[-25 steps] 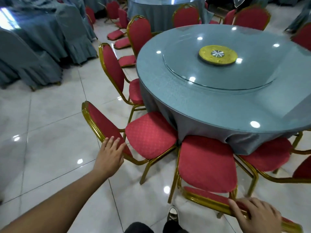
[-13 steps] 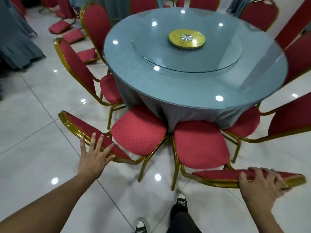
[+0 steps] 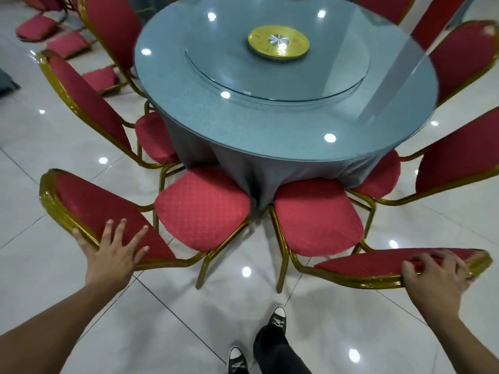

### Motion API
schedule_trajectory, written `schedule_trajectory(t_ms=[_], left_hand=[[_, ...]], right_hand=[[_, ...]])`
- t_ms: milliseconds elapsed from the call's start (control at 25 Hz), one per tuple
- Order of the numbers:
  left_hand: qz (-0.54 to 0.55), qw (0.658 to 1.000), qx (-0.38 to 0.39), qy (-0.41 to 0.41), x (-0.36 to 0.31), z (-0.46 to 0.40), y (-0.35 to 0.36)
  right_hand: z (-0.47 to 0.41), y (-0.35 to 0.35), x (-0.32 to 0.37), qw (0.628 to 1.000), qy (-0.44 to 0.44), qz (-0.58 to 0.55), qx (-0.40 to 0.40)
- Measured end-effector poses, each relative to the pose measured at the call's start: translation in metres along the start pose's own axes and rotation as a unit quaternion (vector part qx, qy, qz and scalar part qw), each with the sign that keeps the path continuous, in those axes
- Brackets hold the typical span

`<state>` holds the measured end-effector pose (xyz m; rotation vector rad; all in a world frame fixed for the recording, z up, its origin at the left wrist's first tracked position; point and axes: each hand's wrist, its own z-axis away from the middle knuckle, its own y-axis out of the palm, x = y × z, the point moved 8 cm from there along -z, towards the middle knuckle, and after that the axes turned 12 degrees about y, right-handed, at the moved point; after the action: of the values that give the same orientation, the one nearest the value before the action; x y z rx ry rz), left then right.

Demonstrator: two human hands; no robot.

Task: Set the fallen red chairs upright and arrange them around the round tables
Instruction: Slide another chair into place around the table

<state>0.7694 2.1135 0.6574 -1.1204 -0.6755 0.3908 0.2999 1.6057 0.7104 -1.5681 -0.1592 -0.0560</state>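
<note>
At the near edge of the round table (image 3: 270,130), two upright red chairs stand side by side with their seats tucked against the hanging grey tablecloth (image 3: 243,171). The left hand (image 3: 113,255) lies flat with fingers spread on the backrest of the near-left chair (image 3: 199,209), pressing on the red padding just inside the gold frame; it is not closed around anything. The right hand (image 3: 440,276) is curled over the top edge of the backrest of the near-right chair (image 3: 316,211), fingers wrapped onto the padded face. Five more upright red chairs show around the table: two on the left (image 3: 89,101), two on the right (image 3: 456,163) and one at the far edge, cut off by the frame. That makes seven upright chairs in view. Three red seat cushions (image 3: 67,44) of fallen chairs lie on the white tiled floor (image 3: 54,279) at far left. On the table sits one glass turntable (image 3: 278,74) with one yellow disc (image 3: 278,44) at its centre. Two black sneakers (image 3: 276,319) show at the bottom.
</note>
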Motion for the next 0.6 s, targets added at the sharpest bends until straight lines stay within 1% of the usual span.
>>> schedule_trajectory(t_ms=[120,200,240,360,400,480,560,600], left_hand=[[0.016,1.000,-0.007,0.006,-0.002,-0.001,-0.011],[0.020,0.999,0.025,0.004,-0.002,0.002,-0.010],[0.014,0.999,0.030,-0.003,-0.001,0.004,-0.009],[0.019,0.999,0.027,-0.024,0.008,0.011,-0.014],[0.034,0.999,0.028,-0.022,0.010,0.013,-0.016],[0.068,0.997,0.011,-0.030,0.022,0.022,-0.022],[0.093,0.994,-0.034,-0.042,0.046,0.021,-0.035],[0.111,0.992,-0.048,-0.042,0.061,0.020,-0.039]], right_hand=[[0.003,0.004,-0.001,0.999,0.045,0.024,-0.013],[0.010,0.015,0.016,0.998,0.053,0.037,-0.012],[0.017,0.023,0.037,0.998,0.034,0.046,-0.007],[0.050,0.057,0.125,0.989,-0.086,0.114,0.038],[0.064,0.067,0.154,0.985,-0.118,0.105,0.063],[0.101,0.074,0.216,0.978,-0.188,0.027,0.088],[0.136,0.072,0.281,0.964,-0.246,-0.047,0.086],[0.153,0.071,0.311,0.957,-0.268,-0.065,0.089]])
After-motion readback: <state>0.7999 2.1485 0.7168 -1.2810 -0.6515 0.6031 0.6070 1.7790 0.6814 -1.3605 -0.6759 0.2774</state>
